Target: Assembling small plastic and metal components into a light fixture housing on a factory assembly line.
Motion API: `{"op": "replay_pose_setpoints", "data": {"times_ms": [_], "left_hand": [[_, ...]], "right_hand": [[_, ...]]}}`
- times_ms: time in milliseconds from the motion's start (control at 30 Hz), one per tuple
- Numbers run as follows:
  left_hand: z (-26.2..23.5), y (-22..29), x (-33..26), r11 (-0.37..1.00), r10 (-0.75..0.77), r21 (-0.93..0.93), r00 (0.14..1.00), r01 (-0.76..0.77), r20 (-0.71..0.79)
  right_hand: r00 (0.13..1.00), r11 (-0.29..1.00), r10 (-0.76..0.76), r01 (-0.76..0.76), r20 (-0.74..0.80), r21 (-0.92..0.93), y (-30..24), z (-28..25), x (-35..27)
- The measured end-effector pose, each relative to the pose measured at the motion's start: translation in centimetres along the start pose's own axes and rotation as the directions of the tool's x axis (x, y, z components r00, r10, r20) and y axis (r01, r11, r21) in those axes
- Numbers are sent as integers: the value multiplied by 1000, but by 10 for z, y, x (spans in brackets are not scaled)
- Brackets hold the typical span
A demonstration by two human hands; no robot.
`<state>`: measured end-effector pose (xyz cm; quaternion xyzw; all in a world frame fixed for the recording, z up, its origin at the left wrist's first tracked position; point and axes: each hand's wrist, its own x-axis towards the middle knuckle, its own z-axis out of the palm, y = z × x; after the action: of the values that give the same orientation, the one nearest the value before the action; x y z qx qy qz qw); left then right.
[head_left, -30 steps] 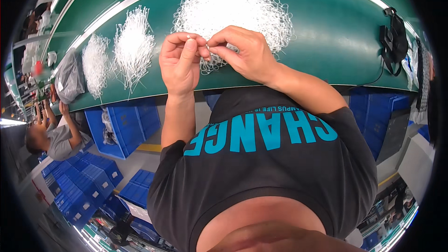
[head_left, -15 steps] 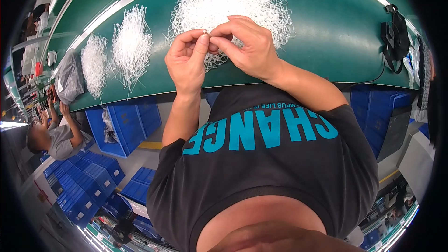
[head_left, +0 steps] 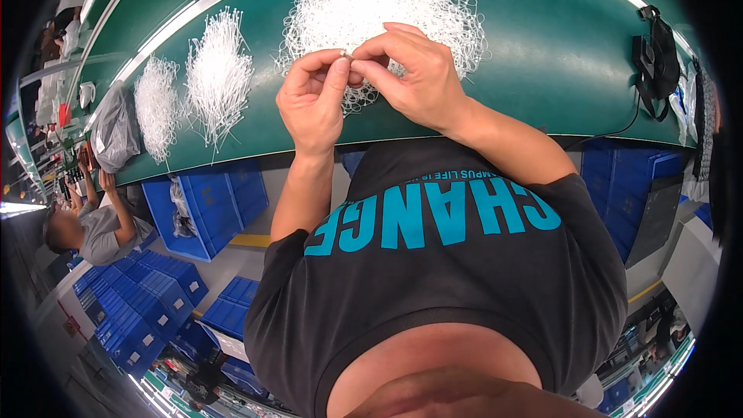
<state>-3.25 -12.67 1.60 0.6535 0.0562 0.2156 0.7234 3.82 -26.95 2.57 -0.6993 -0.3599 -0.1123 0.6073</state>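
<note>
Near the front edge of the green table, my left hand [head_left: 311, 101] pinches a small white plastic tie [head_left: 345, 53] between thumb and forefinger. My right hand [head_left: 418, 73] meets it there, thumb and forefinger closed on the same tie. Only a pale end of it shows, since the fingertips cover the rest. Behind and beneath both hands spreads a large heap of looped white ties [head_left: 340, 8]. Left of it lies a bundle of straight white ties [head_left: 219, 73], and beyond that a smaller pile of looped ones [head_left: 157, 104].
The green table [head_left: 549, 54] runs across the view. A black strapped device with a cable [head_left: 656, 62] sits at its right end. A grey plastic bag [head_left: 116, 131] lies at the left, near a co-worker [head_left: 108, 232]. Blue crates [head_left: 205, 209] stand below the table edge.
Both hands have shifted very slightly to the right, still pinched together at the fingertips. The piles have not visibly changed.
</note>
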Motion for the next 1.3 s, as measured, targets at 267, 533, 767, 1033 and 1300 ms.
{"op": "replay_pose_setpoints", "data": {"times_ms": [267, 533, 767, 1033, 1300], "left_hand": [[-1, 2, -2, 999, -9, -35, 1000, 9, -2], [-6, -5, -3, 981, 86, 165, 992, -100, 94], [3, 1, -3, 999, -30, 24, 999, 30, -10], [3, -1, -8, 994, 11, 104, 1000, -13, 19], [-6, -6, -3, 991, -7, 136, 997, -4, 82]], "right_hand": [[999, 1000, 9, -8, 41, -27, -3, -1, -1], [996, 999, 41, -39, 75, -29, -5, -4, 0], [989, 988, 142, -144, 52, 52, -7, -1, -3], [986, 983, 152, -158, 63, 95, -8, -2, -4], [966, 973, 214, -223, 145, 51, -5, -7, -2]]}}
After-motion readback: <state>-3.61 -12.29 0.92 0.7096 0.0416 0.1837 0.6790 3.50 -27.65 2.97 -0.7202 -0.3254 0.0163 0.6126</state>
